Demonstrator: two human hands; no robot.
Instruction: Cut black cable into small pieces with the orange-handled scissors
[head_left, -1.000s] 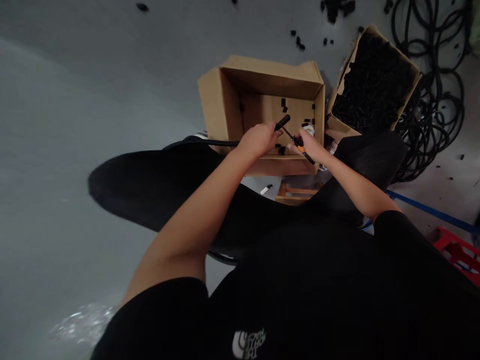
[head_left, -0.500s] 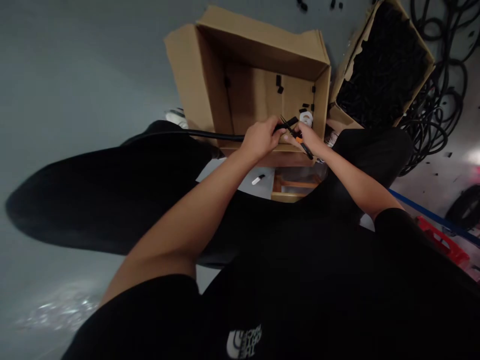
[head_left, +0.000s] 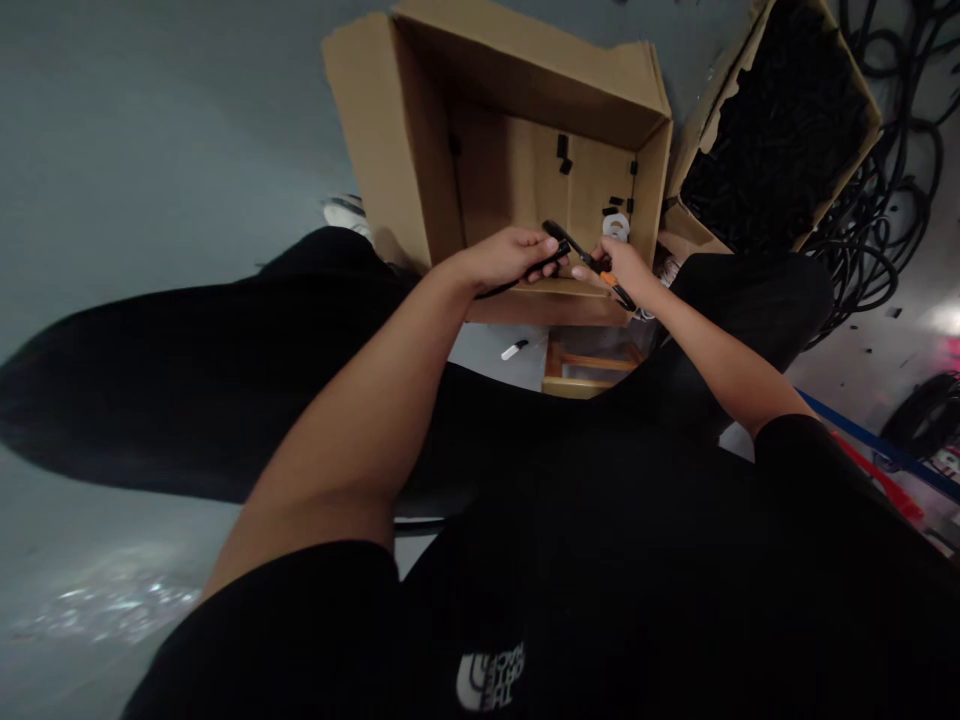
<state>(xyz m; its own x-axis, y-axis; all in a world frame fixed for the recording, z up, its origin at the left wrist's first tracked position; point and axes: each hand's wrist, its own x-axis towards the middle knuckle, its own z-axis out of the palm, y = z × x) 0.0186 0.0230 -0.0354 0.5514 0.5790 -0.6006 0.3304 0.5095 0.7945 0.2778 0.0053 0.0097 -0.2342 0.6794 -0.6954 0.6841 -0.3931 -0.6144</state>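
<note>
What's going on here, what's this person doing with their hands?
A person is working over an open cardboard box. Their left hand grips a black cable, and their right hand holds an orange-and-black hand tool close to it. A few small black pieces lie in the box. A second cardboard box beside it is heaped with black pieces, next to coiled black cable on the floor.
</note>
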